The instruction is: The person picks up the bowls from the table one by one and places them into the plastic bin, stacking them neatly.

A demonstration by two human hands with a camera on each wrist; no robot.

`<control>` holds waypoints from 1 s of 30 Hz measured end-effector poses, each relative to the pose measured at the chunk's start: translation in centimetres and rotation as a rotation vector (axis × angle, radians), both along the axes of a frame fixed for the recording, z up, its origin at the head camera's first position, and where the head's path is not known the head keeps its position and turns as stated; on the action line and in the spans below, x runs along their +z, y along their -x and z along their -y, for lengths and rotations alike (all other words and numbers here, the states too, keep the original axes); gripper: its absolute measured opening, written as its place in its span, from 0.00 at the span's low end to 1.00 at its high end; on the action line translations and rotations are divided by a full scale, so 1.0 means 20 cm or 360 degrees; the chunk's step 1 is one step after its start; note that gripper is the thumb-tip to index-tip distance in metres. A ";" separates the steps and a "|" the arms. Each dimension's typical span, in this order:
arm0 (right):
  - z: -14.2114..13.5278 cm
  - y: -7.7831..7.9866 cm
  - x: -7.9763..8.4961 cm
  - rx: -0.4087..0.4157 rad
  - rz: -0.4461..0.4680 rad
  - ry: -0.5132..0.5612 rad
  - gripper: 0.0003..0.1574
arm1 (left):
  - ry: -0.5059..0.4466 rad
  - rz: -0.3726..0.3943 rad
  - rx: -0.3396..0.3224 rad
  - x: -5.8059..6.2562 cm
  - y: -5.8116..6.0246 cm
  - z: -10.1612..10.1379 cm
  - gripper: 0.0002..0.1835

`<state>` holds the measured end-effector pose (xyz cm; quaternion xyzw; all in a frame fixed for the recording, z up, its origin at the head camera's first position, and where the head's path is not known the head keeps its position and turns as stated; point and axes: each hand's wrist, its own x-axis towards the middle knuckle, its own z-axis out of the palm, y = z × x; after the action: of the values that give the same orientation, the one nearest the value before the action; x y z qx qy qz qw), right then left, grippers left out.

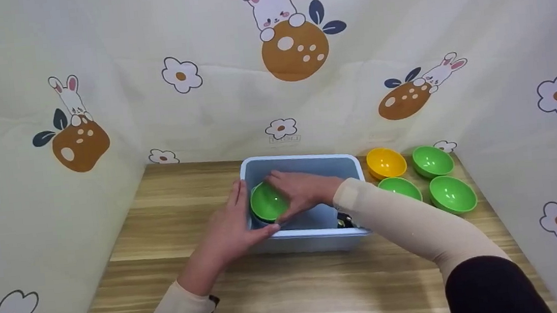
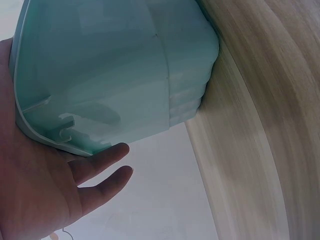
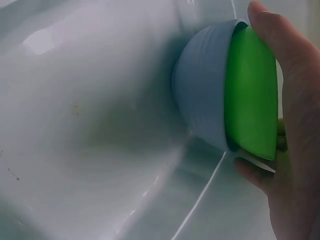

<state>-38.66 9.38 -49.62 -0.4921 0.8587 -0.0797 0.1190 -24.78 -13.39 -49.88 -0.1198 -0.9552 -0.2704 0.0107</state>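
Note:
A light blue plastic bin [image 1: 311, 232] stands on the wooden table. Inside, near its left wall, a green bowl [image 1: 265, 203] sits in the mouth of a light blue bowl [image 3: 202, 85]. My right hand [image 1: 307, 190] reaches into the bin and grips the green bowl by its rim, thumb on one side and fingers on the other. At the bin's front left corner, my left hand [image 1: 227, 230] rests against the rim, thumb along the front edge. Its fingers look straight beside the bin's outer wall [image 2: 105, 70] in the left wrist view.
Right of the bin are an orange bowl [image 1: 386, 163] and several green bowls, one [image 1: 399, 188] partly behind my right sleeve. Small dark objects [image 1: 344, 220] lie in the bin's front right corner. A printed cloth [image 1: 218, 111] walls the table's back and sides.

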 end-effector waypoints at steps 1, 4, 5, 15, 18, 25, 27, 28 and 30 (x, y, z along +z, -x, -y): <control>0.00 0.00 0.00 0.0002 -0.0005 -0.0003 0.72 | 0.0000 -0.0003 0.0002 0.00 0.00 0.00 0.73; 0.01 0.01 -0.02 0.0035 -0.0038 -0.0019 0.70 | -0.0011 0.0002 0.0004 0.00 0.00 0.00 0.72; 0.01 0.01 -0.03 0.0043 -0.0049 -0.0024 0.69 | -0.0015 0.0007 0.0005 0.00 0.00 0.00 0.72; 0.02 0.02 -0.06 0.0054 -0.0069 -0.0039 0.70 | -0.0009 0.0003 0.0020 0.00 0.00 0.00 0.72; 0.02 0.01 -0.06 0.0052 -0.0065 -0.0048 0.71 | -0.0001 -0.0015 0.0019 0.00 0.00 0.00 0.72; 0.02 0.01 -0.06 0.0033 -0.0044 -0.0098 0.72 | -0.0014 0.0001 0.0019 0.00 0.00 0.00 0.72; 0.02 0.01 -0.05 0.0035 -0.0035 -0.0096 0.72 | -0.0013 0.0006 0.0020 0.00 0.00 0.00 0.72; 0.01 0.01 -0.05 0.0037 -0.0035 -0.0091 0.72 | -0.0012 0.0003 0.0021 0.00 0.00 -0.01 0.72; 0.01 0.01 -0.05 0.0039 -0.0042 -0.0085 0.73 | -0.0006 0.0003 0.0022 0.00 0.00 0.00 0.72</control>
<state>-38.77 9.11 -50.64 -0.5002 0.8559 -0.0488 0.1218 -24.73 -13.29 -49.85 -0.1128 -0.9555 -0.2721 0.0120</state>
